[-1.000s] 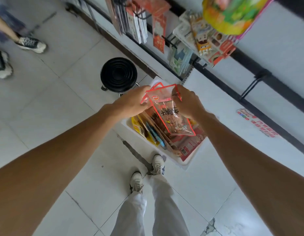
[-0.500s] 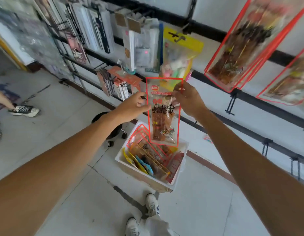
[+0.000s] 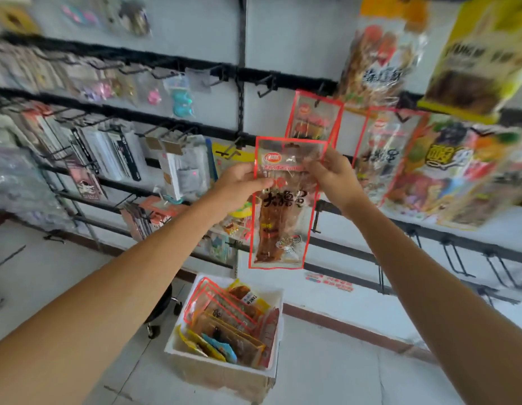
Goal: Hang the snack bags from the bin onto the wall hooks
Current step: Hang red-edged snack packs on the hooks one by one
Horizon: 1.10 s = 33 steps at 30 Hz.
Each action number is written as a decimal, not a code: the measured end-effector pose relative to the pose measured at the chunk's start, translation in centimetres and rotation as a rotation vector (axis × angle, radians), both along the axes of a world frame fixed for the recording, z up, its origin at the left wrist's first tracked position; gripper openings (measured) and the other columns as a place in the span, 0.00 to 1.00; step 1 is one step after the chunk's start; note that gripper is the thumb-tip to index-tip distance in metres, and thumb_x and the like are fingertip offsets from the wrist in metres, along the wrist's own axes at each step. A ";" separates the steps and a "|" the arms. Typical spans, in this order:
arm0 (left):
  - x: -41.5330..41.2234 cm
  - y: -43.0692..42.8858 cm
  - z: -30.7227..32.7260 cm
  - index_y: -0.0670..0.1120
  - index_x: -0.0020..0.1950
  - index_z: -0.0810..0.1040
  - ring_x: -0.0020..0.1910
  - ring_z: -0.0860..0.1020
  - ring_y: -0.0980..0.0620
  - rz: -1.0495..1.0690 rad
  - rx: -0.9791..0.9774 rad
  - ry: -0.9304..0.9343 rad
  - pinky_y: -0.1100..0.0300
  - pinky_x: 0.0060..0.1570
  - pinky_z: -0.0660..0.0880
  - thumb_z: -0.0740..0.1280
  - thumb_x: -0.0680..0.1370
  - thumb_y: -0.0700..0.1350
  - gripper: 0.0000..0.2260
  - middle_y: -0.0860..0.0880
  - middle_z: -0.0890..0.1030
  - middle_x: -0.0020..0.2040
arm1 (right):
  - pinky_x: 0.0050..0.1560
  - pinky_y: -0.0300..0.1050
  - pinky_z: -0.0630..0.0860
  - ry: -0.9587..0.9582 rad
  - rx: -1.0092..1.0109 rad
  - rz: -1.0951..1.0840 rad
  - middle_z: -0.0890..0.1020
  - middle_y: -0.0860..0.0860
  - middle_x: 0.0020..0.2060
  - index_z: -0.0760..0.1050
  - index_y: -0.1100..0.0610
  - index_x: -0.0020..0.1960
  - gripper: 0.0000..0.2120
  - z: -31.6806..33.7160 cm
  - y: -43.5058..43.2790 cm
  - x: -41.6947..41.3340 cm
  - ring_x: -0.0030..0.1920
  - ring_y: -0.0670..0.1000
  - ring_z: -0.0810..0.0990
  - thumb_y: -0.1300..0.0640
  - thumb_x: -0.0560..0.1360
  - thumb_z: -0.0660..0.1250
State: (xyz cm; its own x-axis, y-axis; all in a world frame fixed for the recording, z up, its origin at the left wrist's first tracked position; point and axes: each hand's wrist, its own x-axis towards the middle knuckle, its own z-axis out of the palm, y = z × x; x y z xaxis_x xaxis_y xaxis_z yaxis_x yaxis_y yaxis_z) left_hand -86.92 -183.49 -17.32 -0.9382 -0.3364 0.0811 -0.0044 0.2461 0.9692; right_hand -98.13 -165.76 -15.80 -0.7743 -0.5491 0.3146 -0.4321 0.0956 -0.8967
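On the floor at the wall's foot, the bin [image 3: 224, 375] keeps more packets standing upright, easy to pull. Above it the left hand [image 3: 239, 185] pinches the red-edged snack bag [image 3: 283, 206] at its left edge, and the right hand [image 3: 332, 173] pinches its upper right edge. This holds the top flat, probably to line up the hang-hole. The bag hangs upright, just below a matching bag [image 3: 313, 118] hung from the black rail [image 3: 286, 79].
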 end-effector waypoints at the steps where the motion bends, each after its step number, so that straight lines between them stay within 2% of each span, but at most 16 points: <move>1: -0.7 0.9 0.7 0.50 0.51 0.81 0.44 0.81 0.59 -0.014 -0.010 0.017 0.59 0.49 0.76 0.71 0.76 0.40 0.06 0.53 0.84 0.47 | 0.36 0.50 0.81 0.011 -0.025 -0.020 0.81 0.54 0.40 0.72 0.64 0.54 0.11 0.8 0.9 -0.3 0.34 0.54 0.83 0.56 0.78 0.66; 4: -2.5 3.7 2.6 0.51 0.49 0.80 0.40 0.81 0.62 -0.050 -0.052 0.063 0.63 0.44 0.75 0.71 0.76 0.39 0.07 0.55 0.84 0.45 | 0.36 0.49 0.80 0.085 -0.082 -0.078 0.84 0.57 0.45 0.72 0.52 0.50 0.06 3.0 3.9 -1.3 0.38 0.55 0.84 0.53 0.76 0.69; 6: -3.6 5.7 3.6 0.50 0.50 0.80 0.39 0.81 0.61 -0.071 -0.087 0.069 0.64 0.42 0.75 0.71 0.77 0.40 0.06 0.55 0.84 0.44 | 0.38 0.50 0.82 0.137 -0.113 -0.129 0.84 0.59 0.44 0.72 0.52 0.50 0.06 4.4 6.1 -2.0 0.40 0.55 0.84 0.55 0.76 0.69; 8: -4.9 7.7 4.3 0.49 0.49 0.80 0.42 0.81 0.58 -0.094 -0.112 0.066 0.60 0.47 0.76 0.71 0.77 0.41 0.04 0.53 0.84 0.44 | 0.40 0.51 0.82 0.206 -0.108 -0.188 0.84 0.58 0.43 0.75 0.56 0.52 0.08 5.5 8.5 -2.7 0.40 0.54 0.84 0.55 0.76 0.70; 10: -6.3 9.9 5.0 0.46 0.49 0.81 0.44 0.81 0.54 -0.131 -0.133 0.087 0.53 0.53 0.77 0.71 0.76 0.41 0.03 0.49 0.84 0.45 | 0.42 0.48 0.82 0.309 -0.044 -0.248 0.84 0.51 0.42 0.77 0.52 0.50 0.06 6.3 10.8 -3.6 0.41 0.50 0.84 0.52 0.75 0.71; 12: -7.5 12.1 5.6 0.39 0.54 0.80 0.42 0.81 0.52 -0.146 -0.123 0.100 0.48 0.55 0.77 0.71 0.76 0.40 0.08 0.44 0.84 0.46 | 0.44 0.43 0.79 0.390 0.012 -0.295 0.84 0.46 0.40 0.78 0.49 0.48 0.03 7.0 12.9 -4.3 0.42 0.46 0.82 0.52 0.75 0.70; 14: -8.6 14.2 5.9 0.34 0.56 0.77 0.37 0.82 0.55 -0.155 -0.125 0.099 0.52 0.47 0.78 0.71 0.77 0.39 0.12 0.42 0.83 0.46 | 0.43 0.40 0.76 0.447 0.040 -0.328 0.82 0.44 0.37 0.81 0.52 0.50 0.04 7.4 14.7 -5.1 0.39 0.43 0.80 0.54 0.75 0.70; 17: -10.2 16.9 5.8 0.36 0.50 0.77 0.32 0.81 0.60 -0.165 -0.142 0.119 0.66 0.37 0.76 0.69 0.77 0.37 0.05 0.45 0.82 0.41 | 0.41 0.37 0.74 0.482 0.060 -0.354 0.82 0.45 0.36 0.82 0.53 0.50 0.06 7.6 17.1 -6.4 0.39 0.45 0.80 0.53 0.76 0.70; 19: -11.1 18.4 5.7 0.37 0.49 0.78 0.34 0.81 0.63 -0.143 -0.136 0.165 0.68 0.38 0.74 0.69 0.78 0.36 0.03 0.47 0.82 0.42 | 0.40 0.33 0.73 0.485 0.081 -0.354 0.83 0.48 0.38 0.82 0.55 0.49 0.05 7.5 18.1 -7.3 0.40 0.45 0.80 0.54 0.76 0.69; 21: -11.5 19.0 5.6 0.40 0.54 0.77 0.38 0.79 0.68 -0.069 -0.163 0.217 0.74 0.39 0.72 0.67 0.79 0.38 0.05 0.54 0.80 0.45 | 0.39 0.29 0.71 0.494 0.130 -0.348 0.83 0.48 0.39 0.81 0.56 0.49 0.06 7.1 18.1 -8.0 0.39 0.43 0.78 0.55 0.77 0.69; 23: -11.6 18.6 5.5 0.45 0.65 0.72 0.47 0.77 0.67 0.024 -0.306 0.267 0.73 0.47 0.71 0.67 0.79 0.40 0.15 0.60 0.75 0.51 | 0.40 0.32 0.73 0.501 0.163 -0.322 0.82 0.47 0.39 0.81 0.56 0.48 0.05 6.4 17.2 -8.6 0.39 0.42 0.78 0.55 0.77 0.68; 25: -11.8 17.4 5.0 0.50 0.74 0.62 0.60 0.75 0.56 0.084 -0.520 0.358 0.62 0.57 0.72 0.66 0.79 0.42 0.25 0.55 0.72 0.63 | 0.40 0.34 0.73 0.487 0.158 -0.299 0.81 0.44 0.38 0.80 0.54 0.46 0.04 5.7 15.9 -9.3 0.39 0.42 0.78 0.55 0.77 0.68; 27: -12.2 15.8 4.5 0.50 0.78 0.57 0.70 0.68 0.49 0.129 -0.759 0.462 0.57 0.64 0.68 0.66 0.78 0.41 0.31 0.48 0.65 0.73 | 0.39 0.32 0.71 0.472 0.139 -0.296 0.80 0.42 0.36 0.79 0.53 0.46 0.03 5.3 14.4 -10.2 0.39 0.40 0.78 0.55 0.77 0.68; 29: -12.9 14.3 4.3 0.45 0.79 0.57 0.74 0.62 0.46 0.118 -1.019 0.514 0.56 0.71 0.60 0.65 0.76 0.39 0.33 0.44 0.61 0.76 | 0.41 0.34 0.72 0.442 0.120 -0.332 0.80 0.43 0.37 0.80 0.53 0.48 0.04 5.2 13.1 -11.2 0.39 0.41 0.78 0.55 0.78 0.67; 31: -13.8 13.3 3.9 0.43 0.79 0.58 0.76 0.58 0.43 0.029 -1.254 0.502 0.47 0.75 0.56 0.65 0.75 0.40 0.33 0.42 0.58 0.78 | 0.43 0.41 0.77 0.388 0.086 -0.362 0.82 0.46 0.39 0.80 0.56 0.49 0.06 5.2 12.2 -12.3 0.40 0.45 0.80 0.54 0.78 0.66; 33: -15.0 12.6 3.3 0.43 0.79 0.55 0.78 0.54 0.42 -0.063 -1.382 0.446 0.44 0.77 0.48 0.63 0.75 0.41 0.33 0.42 0.54 0.79 | 0.45 0.48 0.80 0.358 0.050 -0.362 0.83 0.50 0.40 0.79 0.58 0.50 0.08 5.1 11.4 -13.0 0.41 0.49 0.82 0.53 0.78 0.66</move>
